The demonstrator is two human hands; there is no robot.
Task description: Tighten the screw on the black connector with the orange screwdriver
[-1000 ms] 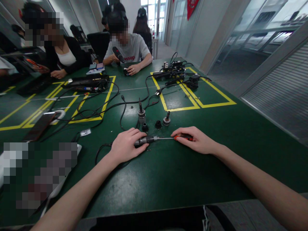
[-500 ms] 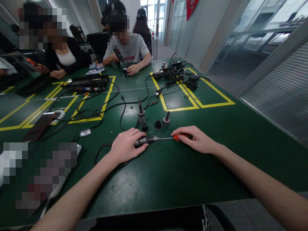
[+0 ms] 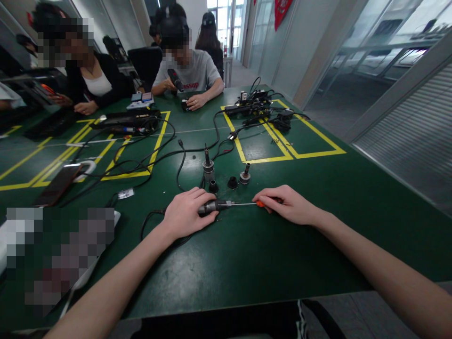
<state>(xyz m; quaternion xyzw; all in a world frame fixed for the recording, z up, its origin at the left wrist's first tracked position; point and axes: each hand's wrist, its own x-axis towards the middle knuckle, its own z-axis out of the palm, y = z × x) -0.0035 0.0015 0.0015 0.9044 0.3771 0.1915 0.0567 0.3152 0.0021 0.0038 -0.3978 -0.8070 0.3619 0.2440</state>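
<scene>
My left hand (image 3: 187, 213) lies over a dark grey cylindrical corded tool (image 3: 209, 207), fingers wrapped round it and pressing it to the table. Its narrow end points right. In my right hand (image 3: 291, 206) is a screwdriver (image 3: 260, 204) with an orange and dark handle, pinched between thumb and fingers. The thin shaft runs left, its tip at the tool's narrow end; the exact contact is too small to make out. Just beyond my hands stand a metal-and-black spindle part (image 3: 208, 168), a black collar (image 3: 213, 186), a black cap (image 3: 232, 182) and a short round metal piece with a stem (image 3: 245, 175).
Black cables (image 3: 165, 153) cross the green table (image 3: 247, 263). A phone (image 3: 58, 184) and a blurred-out white-edged object (image 3: 116, 219) lie at left. Tangled cords and adapters (image 3: 252, 106) lie at the back right. Opposite, a co-worker (image 3: 192, 70) holds a dark tool.
The fingers of my right hand have shifted round the screwdriver handle, with less of its orange part showing. My left hand and the corded tool stay in place.
</scene>
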